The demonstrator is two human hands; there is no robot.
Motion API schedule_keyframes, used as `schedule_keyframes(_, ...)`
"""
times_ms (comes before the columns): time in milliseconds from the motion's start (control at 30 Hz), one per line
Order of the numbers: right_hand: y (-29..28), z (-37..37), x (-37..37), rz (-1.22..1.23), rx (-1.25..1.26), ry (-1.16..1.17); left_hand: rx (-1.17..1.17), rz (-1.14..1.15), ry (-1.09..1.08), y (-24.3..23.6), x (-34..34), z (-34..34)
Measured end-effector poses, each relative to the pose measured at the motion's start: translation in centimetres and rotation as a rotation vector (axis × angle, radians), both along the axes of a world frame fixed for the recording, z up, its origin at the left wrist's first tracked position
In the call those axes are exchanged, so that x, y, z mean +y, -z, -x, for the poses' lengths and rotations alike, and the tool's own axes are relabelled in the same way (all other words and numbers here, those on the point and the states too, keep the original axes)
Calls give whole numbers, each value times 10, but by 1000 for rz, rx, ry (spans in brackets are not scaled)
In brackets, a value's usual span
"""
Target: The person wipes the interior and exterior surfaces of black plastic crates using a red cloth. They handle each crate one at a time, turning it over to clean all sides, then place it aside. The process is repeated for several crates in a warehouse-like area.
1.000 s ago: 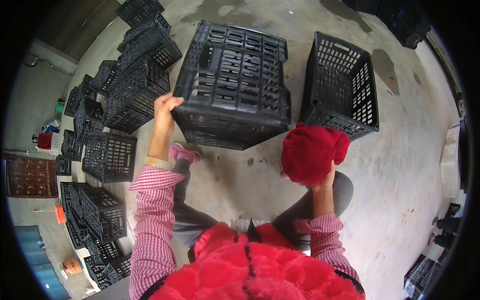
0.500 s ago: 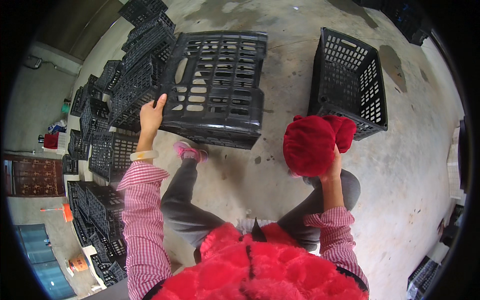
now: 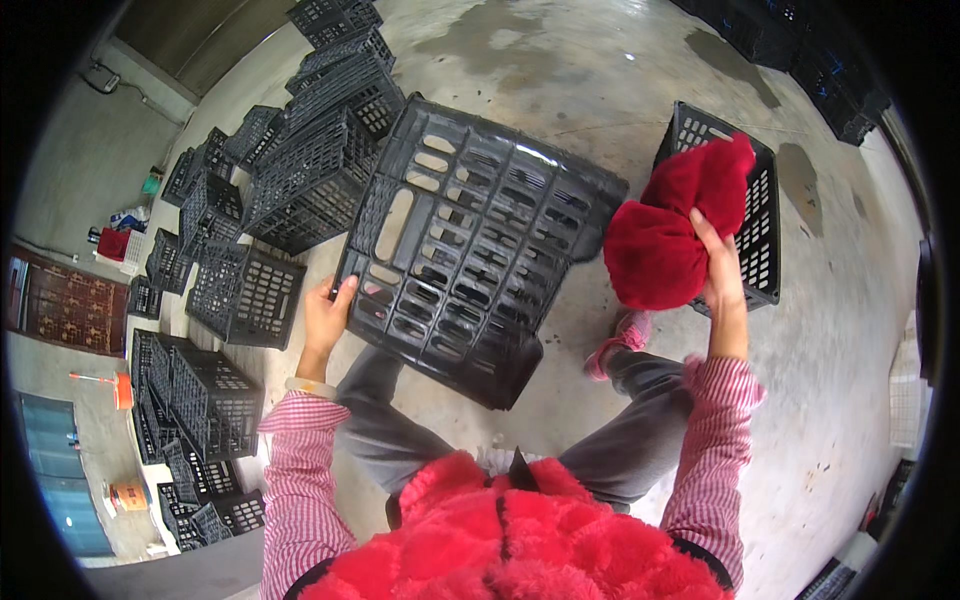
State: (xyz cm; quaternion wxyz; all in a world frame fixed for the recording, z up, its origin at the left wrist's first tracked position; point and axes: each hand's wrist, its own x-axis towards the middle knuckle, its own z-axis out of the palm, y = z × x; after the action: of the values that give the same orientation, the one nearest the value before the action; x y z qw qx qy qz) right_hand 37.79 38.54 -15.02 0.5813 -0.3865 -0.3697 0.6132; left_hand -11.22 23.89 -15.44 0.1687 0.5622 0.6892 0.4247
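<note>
My left hand [image 3: 328,318] grips the near-left rim of a black plastic crate [image 3: 470,235], thumb on top. The crate hangs tilted in front of my legs, a slotted wall facing up toward me. In my right hand [image 3: 722,265] is a bunched dark red plush cloth [image 3: 665,235], pinched between thumb and fingers. The cloth hangs over the near part of a second black crate [image 3: 765,190], which stands upright on the floor and is partly hidden by the cloth.
Stacked black crates [image 3: 315,180] line the left side, with more [image 3: 215,400] nearer me. Other dark crates [image 3: 790,60] stand at the far right. An orange container [image 3: 123,390] and a patterned curtain [image 3: 75,300] are at the left wall. The concrete floor [image 3: 580,70] has damp patches.
The held crate has swung round, its right side coming nearer me. My right hand has moved right and away from me with the red cloth, now in front of the standing crate.
</note>
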Motion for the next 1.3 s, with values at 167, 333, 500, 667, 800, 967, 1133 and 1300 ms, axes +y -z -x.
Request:
schedule_keyframes(167, -43, 32, 24, 26, -311, -346, 17, 3, 27, 19, -42, 21)
schedule_keyframes(333, -37, 58, -4, -167, -464, -695, 153, -18, 99, 5, -36, 43)
schedule_keyframes(500, -30, 82, -50, -482, -891, -660, 127, -32, 74, -48, 30, 24)
schedule_keyframes(667, 6, 89, -68, -616, -729, -658, -16, -61, -76, -80, 86, -9)
schedule_keyframes(800, 74, 55, -39, 76, -325, -236, -59, -72, -96, -80, 92, -26)
schedule_keyframes(967, 156, 26, -1, 99, -1180, 103, -224, -117, 55, -75, 94, -26)
schedule_keyframes(1133, 184, 21, 3, 136, -841, -299, -286, -85, 163, -79, 88, -17)
schedule_keyframes(1300, 198, 17, 6, 250, -797, -426, 52, -21, 248, -100, 97, -14)
